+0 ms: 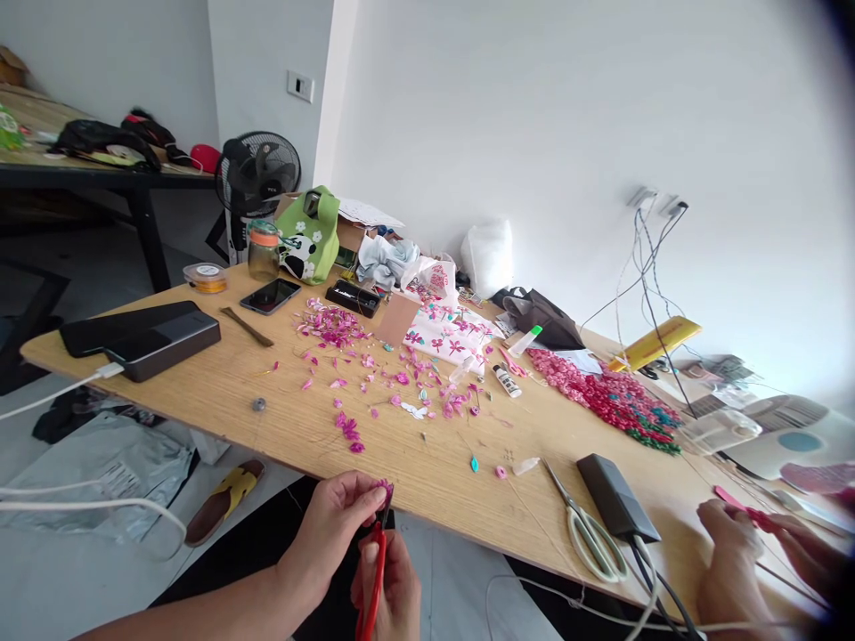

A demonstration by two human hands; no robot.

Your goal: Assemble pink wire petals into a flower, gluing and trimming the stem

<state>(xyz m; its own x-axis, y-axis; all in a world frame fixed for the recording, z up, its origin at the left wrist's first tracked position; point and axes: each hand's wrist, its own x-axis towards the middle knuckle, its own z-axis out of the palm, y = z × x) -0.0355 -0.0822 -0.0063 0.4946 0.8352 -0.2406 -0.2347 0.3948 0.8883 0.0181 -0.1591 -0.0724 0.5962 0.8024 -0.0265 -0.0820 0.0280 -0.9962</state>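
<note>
Near the table's front edge, my left hand (344, 512) pinches a small purple flower piece (386, 486) between thumb and fingers. Just below and to the right, my right hand (394, 579) is closed around red-handled scissors (378, 556), whose dark blades point up beside the flower piece. A cluster of purple flowers (349, 431) lies on the wooden table (294, 427) just beyond my hands. Pink and purple petals (334, 327) are heaped and scattered farther back. A teal leaf-shaped piece (474, 464) and a pink ring-shaped piece (500, 472) rest to the right.
Light-handled scissors (594, 539) and a dark power adapter (615, 499) lie at the right front. Another person's hands (735, 543) are at the far right. A power bank (160, 340) and a phone (271, 296) are at left; red and pink strands (607, 396) lie at back right.
</note>
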